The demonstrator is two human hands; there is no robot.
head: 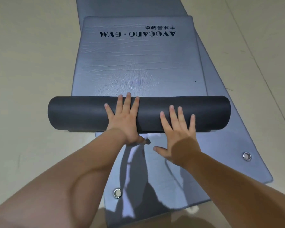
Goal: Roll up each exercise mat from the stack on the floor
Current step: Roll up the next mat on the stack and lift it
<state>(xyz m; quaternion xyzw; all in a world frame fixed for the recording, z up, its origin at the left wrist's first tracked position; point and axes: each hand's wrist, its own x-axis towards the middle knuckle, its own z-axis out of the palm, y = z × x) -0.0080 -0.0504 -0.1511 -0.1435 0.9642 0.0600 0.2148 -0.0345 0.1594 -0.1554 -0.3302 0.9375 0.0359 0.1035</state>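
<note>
**Both palms flat on a half-rolled mat**

Head view: a silver-grey foam exercise mat (138,63) lies on the beige tiled floor (31,55). Black "AVOCADO · GYM" lettering sits upside down near its far end. Its near end is wound into a thick dark-grey roll (82,112) that lies crosswise and overhangs the flat part on both sides.

The left hand (123,119) rests on the middle of the roll. Its fingers (128,102) are straight and slightly fanned, their tips reaching the roll's far crest. The thumb is down at the roll's near lower edge.

The right hand (178,129) lies just beside it, to the right. Its fingers (173,116) are straight and spread wide against the roll's near face. The thumb points left over the mat below; I cannot tell whether it touches. Neither hand grips anything.

Beneath the roll a second grey mat (229,145) lies askew. It has a metal eyelet (117,193) near its left corner and another eyelet (247,156) towards the right edge.
</note>
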